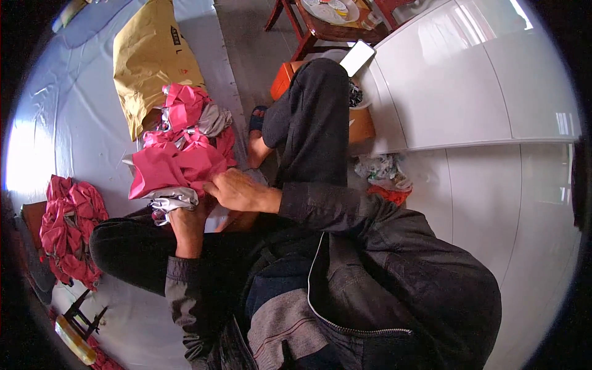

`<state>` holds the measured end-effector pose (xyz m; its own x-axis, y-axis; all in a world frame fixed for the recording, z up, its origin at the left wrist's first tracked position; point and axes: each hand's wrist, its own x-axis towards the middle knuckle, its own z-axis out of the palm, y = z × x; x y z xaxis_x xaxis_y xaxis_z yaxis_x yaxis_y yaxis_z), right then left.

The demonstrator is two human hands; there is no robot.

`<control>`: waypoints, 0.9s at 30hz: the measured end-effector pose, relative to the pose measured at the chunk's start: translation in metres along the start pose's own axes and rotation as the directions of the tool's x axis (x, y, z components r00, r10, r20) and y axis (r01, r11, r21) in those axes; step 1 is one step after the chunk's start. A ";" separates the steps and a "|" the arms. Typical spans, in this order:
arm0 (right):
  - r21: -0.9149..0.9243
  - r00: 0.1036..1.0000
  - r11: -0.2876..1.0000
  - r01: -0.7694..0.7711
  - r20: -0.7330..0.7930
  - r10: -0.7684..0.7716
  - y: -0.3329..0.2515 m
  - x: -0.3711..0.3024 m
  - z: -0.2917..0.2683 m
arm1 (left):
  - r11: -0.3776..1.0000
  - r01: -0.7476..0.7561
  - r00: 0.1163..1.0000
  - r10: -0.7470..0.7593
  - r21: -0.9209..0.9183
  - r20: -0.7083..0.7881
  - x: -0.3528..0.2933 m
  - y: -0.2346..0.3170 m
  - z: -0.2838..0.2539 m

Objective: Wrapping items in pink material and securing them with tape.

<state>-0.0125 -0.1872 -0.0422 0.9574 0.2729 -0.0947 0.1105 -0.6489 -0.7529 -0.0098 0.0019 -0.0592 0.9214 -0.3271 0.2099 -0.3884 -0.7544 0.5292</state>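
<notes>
A pink piece of cloth with a silver inner side (179, 166) lies bunched in front of me. My right hand (237, 191) is closed on its near right edge, fingers curled in. My left hand (189, 221) reaches up under the silver fold (174, 198); its fingers are hidden by the cloth. Just beyond, more pink and silver cloth (188, 108) is heaped against the mouth of a large yellow-brown bag (154, 52).
At the left sits another pile of pink cloth (73, 228). A dark-framed stool (80, 320) stands lower left. To the right are a white glossy surface (468, 74) with a phone (357, 58) at its edge, an orange bin (361, 126) and bagged scraps (382, 172). A wooden chair (314, 28) holds a plate.
</notes>
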 end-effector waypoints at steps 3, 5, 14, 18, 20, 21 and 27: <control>0.024 1.000 1.000 0.001 0.021 -0.001 0.002 0.002 -0.003 | 0.999 -0.028 1.000 0.028 0.026 0.010 0.002 -0.002 -0.001; 0.036 0.999 0.999 0.000 0.033 -0.001 0.004 0.002 -0.002 | 0.997 -0.048 0.999 0.048 0.067 -0.010 0.003 -0.002 0.001; -0.057 0.990 0.990 0.127 -0.060 -0.131 0.018 0.000 0.012 | 0.993 -0.115 0.991 0.115 0.015 -0.070 0.004 0.004 0.003; -0.002 0.999 0.999 0.042 0.019 -0.042 0.016 0.005 0.010 | 0.993 -0.026 1.000 0.026 0.116 0.008 -0.003 0.000 0.001; 0.073 0.992 0.992 -0.102 0.084 0.096 0.011 0.005 -0.001 | 0.991 -0.041 0.999 0.043 0.129 -0.015 0.000 0.002 0.013; 0.062 0.996 0.994 -0.091 0.028 0.090 0.007 0.007 -0.006 | 0.987 -0.081 0.995 0.087 0.141 -0.040 0.003 -0.004 0.017; 0.311 0.962 0.949 0.056 -0.271 0.032 -0.036 0.000 -0.047 | 0.750 0.275 0.960 -0.250 -0.602 0.127 0.018 0.026 -0.029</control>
<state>-0.0037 -0.1978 0.0155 0.9969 0.0488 0.0611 0.0751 -0.3797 -0.9221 -0.0026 -0.0071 -0.0181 0.9797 -0.1974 -0.0353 -0.0289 -0.3133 0.9492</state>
